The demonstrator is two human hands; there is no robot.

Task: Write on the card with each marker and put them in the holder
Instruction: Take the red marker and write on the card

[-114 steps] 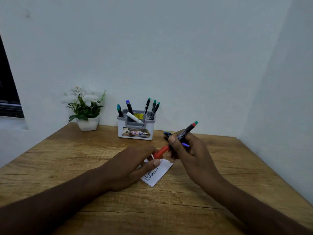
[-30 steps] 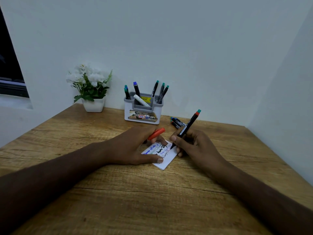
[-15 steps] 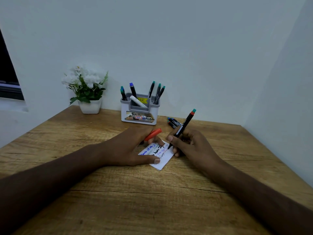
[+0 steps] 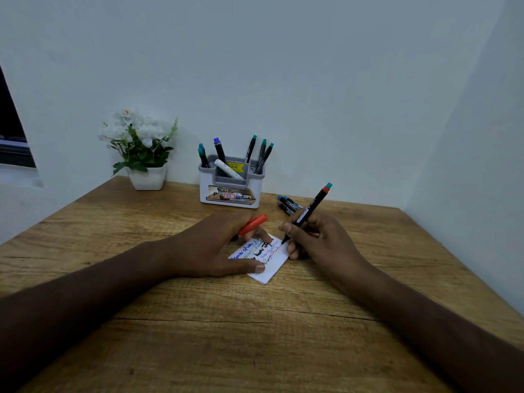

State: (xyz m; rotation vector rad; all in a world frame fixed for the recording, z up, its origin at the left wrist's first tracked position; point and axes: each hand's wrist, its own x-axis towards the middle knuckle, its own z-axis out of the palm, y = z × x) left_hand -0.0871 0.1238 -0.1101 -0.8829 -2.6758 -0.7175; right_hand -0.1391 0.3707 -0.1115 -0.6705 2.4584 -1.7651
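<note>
While left hand (image 4: 215,248) pins card (image 4: 269,268) (edge free), marker (image 4: 307,212) tip seemingly touches.

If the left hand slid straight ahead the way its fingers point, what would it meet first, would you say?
Probably the right hand, which holds a marker to the card; the left hand's fingertips already lie close to it.

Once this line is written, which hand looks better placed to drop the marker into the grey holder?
Probably the right hand: it already grips the marker, whose tip is on the card. The left hand is pinning the card and holds the orange cap, needed first. The holder stands just behind both hands.
</note>
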